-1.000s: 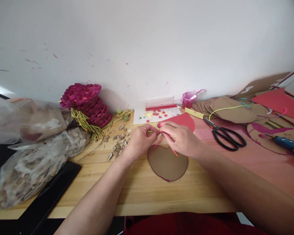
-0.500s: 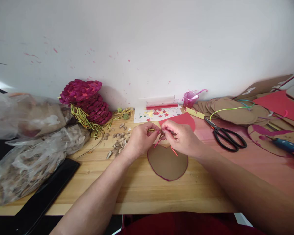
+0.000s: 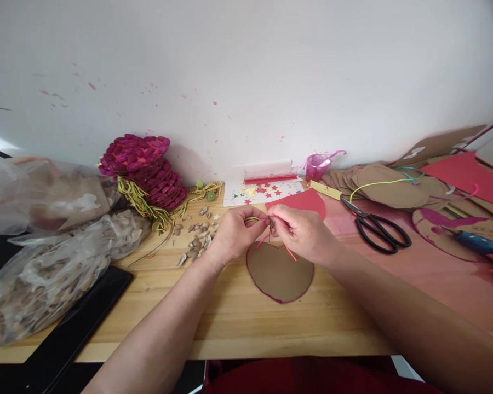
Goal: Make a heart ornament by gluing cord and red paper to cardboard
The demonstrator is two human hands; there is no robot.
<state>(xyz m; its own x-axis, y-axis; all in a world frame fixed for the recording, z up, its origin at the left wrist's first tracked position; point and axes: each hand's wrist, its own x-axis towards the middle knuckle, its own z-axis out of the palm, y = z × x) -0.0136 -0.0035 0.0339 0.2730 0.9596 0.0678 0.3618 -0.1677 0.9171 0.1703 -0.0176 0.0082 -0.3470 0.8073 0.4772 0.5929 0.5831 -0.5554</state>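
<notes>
My left hand (image 3: 239, 230) is closed in a pinch on a yellowish cord (image 3: 252, 219). Right beside it, my right hand (image 3: 298, 227) pinches the same small spot, where the cord's ends meet; fingers hide the exact join. Pink-orange cord ends (image 3: 291, 253) dangle below the fingertips. Under both hands a brown cardboard heart (image 3: 280, 276) with a purple-painted edge lies flat on the wooden table. A red paper piece (image 3: 308, 203) lies just behind my right hand.
Left stand pink shell-covered hearts (image 3: 142, 169), loose shells (image 3: 197, 241), a plastic bag of shells (image 3: 57, 279) and a black slab (image 3: 80, 323). Behind is a sheet (image 3: 234, 189) with stars. Right are scissors (image 3: 380, 232), a purple cup (image 3: 317, 167), cardboard hearts (image 3: 388, 189) and a blue glue gun (image 3: 480, 243).
Both hands stay pinched together over the cardboard heart. My fingertips have shifted only slightly, and the dangling cord ends moved a little. The whole view has drifted marginally.
</notes>
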